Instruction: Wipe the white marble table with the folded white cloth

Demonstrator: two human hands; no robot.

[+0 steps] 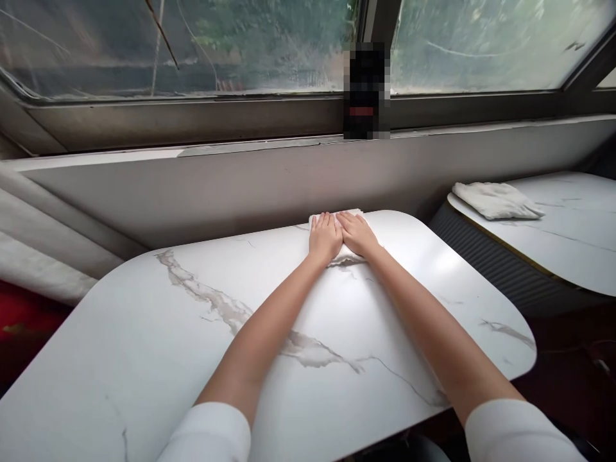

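A white cloth [347,258] lies folded on the white marble-patterned table [135,333], close to its far edge by the wall. My left hand [326,236] presses flat on the cloth's left part, fingers stretched forward. Beside it, touching or nearly so, my right hand [356,232] rests flat on the right part, with its fingers pointing forward and a little left. Both arms reach straight out across the tabletop. Much of the cloth is hidden under the palms.
A second marble-patterned table [577,237] stands to the right, with another folded white cloth [498,200] on its near-left corner. Behind the tables run a low wall [216,186] and windows [269,51]. A blurred dark object [366,90] stands on the sill.
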